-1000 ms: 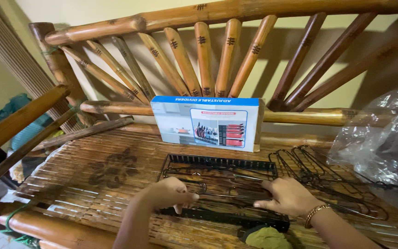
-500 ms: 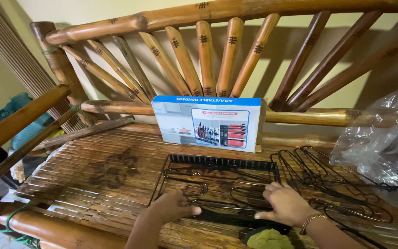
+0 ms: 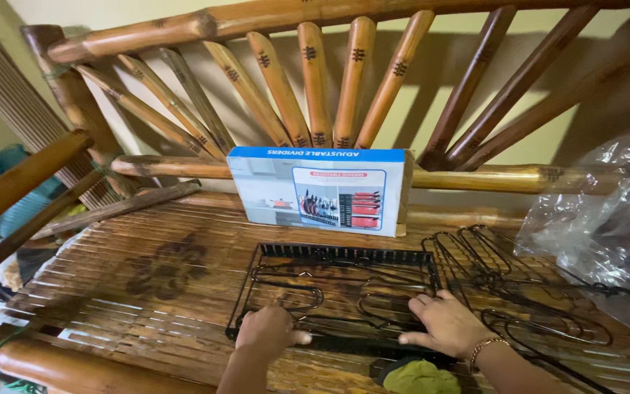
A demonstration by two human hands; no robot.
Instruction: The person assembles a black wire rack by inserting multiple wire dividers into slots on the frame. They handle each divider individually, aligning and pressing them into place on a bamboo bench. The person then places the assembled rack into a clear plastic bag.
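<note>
Rack base: a black wire rack frame (image 3: 344,292) lies flat on the bamboo bench seat (image 3: 147,292), just in front of the box.
Left hand (image 3: 265,330): curled loosely over the frame's near left corner, thumb out along the front rail; a firm grip cannot be told.
Right hand (image 3: 446,325): spread flat, fingers pressing on the near right side of the frame.
Dividers: loose wire divider loops (image 3: 504,281) lie in a pile just right of the frame, some overlapping it; none stands upright.
Packaging: product box (image 3: 320,190) upright against the backrest; clear plastic bag (image 3: 607,219) at far right.
Progress: unpacked and laid out; by the look of it, fitting the dividers remains.
</note>
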